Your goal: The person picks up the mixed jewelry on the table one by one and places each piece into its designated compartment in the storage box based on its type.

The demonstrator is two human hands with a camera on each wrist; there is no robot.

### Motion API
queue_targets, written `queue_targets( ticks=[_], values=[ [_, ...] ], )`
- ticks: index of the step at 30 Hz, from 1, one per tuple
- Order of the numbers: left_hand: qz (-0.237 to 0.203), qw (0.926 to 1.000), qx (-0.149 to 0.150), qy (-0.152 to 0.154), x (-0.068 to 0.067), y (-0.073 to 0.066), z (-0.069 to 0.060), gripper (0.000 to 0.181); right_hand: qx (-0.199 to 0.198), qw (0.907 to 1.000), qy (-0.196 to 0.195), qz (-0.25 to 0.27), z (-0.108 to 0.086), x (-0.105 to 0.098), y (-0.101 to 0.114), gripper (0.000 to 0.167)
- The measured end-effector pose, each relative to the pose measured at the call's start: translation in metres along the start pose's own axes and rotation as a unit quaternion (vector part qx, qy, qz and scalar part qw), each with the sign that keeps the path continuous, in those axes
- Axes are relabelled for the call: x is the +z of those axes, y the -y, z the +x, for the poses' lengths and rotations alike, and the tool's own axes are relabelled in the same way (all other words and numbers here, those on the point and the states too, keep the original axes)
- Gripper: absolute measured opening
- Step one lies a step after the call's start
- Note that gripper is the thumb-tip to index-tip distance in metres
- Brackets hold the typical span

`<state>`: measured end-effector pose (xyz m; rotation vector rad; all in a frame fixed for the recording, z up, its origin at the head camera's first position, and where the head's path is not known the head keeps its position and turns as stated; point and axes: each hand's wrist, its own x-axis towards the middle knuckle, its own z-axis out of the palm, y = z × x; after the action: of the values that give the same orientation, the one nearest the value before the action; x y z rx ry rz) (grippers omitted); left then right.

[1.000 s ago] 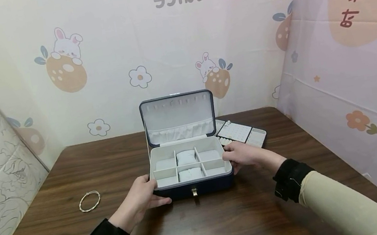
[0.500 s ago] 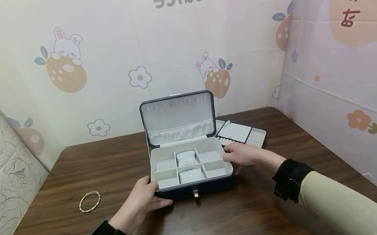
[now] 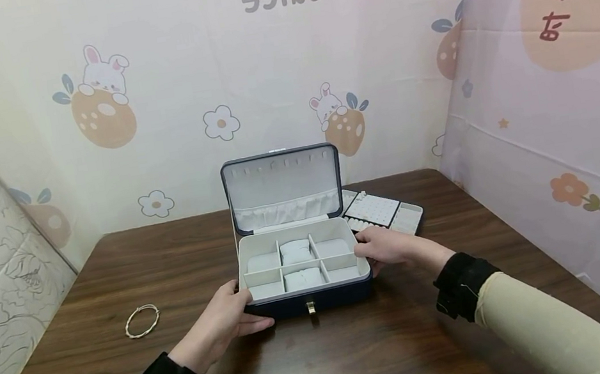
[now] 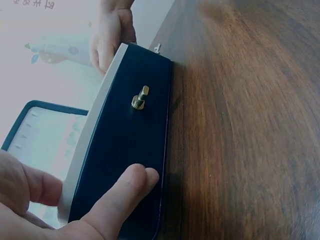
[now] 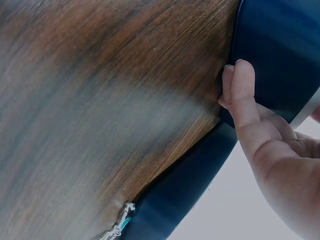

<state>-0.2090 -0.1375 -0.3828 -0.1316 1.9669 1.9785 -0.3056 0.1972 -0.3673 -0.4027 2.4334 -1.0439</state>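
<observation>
Navy box point(image 3: 345, 296) holds two pale cushions point(image 3: 296, 252) in its middle compartments point(image 3: 302, 266).

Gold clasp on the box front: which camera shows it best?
Left wrist: the gold clasp appears large and unobstructed against the front of the navy box. The head view also shows it, but small, at about the middle of the front. The right wrist view doesn't show it.
</observation>
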Motion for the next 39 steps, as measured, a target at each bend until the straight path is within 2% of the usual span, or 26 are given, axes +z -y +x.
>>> queue_targets(
  ticks=[4, 8, 14, 17, 19, 22, 25, 29, 30, 33, 35, 37, 39],
  values=[
    [0.014, 0.9998, -0.003, 0.012, -0.009, -0.002, -0.002, 0.054, 0.001, 1.0, 0.0, 0.005, 0.0, 0.0, 0.001, 0.034],
    [0.051, 0.9987, -0.001, 0.008, -0.023, -0.007, -0.005, 0.062, 0.005, 1.0, 0.001, 0.007, 0.0, 0.0, 0.001, 0.037],
    [0.11, 0.9932, 0.027, -0.027, -0.052, -0.021, -0.008, 0.061, 0.008, 1.0, 0.002, -0.004, -0.001, -0.001, 0.0, 0.036],
    [0.169, 0.9819, 0.057, -0.063, -0.07, -0.03, -0.01, 0.056, 0.01, 0.9999, -0.001, -0.009, -0.001, -0.001, 0.0, 0.036],
    [0.22, 0.9683, 0.076, -0.09, -0.083, -0.035, -0.011, 0.053, 0.012, 0.9999, -0.002, -0.009, -0.001, -0.001, 0.0, 0.036],
    [0.304, 0.9385, 0.101, -0.13, -0.102, -0.04, -0.013, 0.049, 0.013, 0.9999, -0.002, -0.01, -0.001, -0.001, 0.001, 0.035],
    [0.392, 0.8971, 0.125, -0.16, -0.12, -0.042, -0.014, 0.047, 0.012, 0.9999, -0.001, -0.009, -0.002, -0.001, 0.001, 0.034],
    [0.493, 0.8361, 0.146, -0.192, -0.143, -0.04, -0.011, 0.041, 0.014, 0.9999, -0.001, -0.008, -0.002, -0.001, 0.002, 0.034],
    [0.507, 0.8268, 0.144, -0.196, -0.148, -0.039, -0.01, 0.04, 0.014, 0.9999, -0.001, -0.009, -0.002, -0.001, 0.001, 0.034],
    [0.542, 0.8059, 0.127, -0.201, -0.163, -0.037, -0.009, 0.035, 0.015, 0.9998, 0.0, -0.011, -0.001, -0.001, 0.001, 0.035],
    [0.558, 0.7984, 0.107, -0.2, -0.171, -0.036, -0.008, 0.033, 0.015, 0.9998, 0.002, -0.011, -0.001, -0.001, 0.001, 0.035],
    [0.568, 0.7951, 0.086, -0.194, -0.178, -0.036, -0.007, 0.029, 0.016, 0.9998, 0.003, -0.01, -0.001, -0.001, 0.002, 0.035],
    [0.574, 0.7958, 0.064, -0.181, -0.184, -0.035, -0.005, 0.021, 0.015, 0.9998, 0.004, -0.01, -0.001, -0.001, 0.002, 0.035]
  ],
)
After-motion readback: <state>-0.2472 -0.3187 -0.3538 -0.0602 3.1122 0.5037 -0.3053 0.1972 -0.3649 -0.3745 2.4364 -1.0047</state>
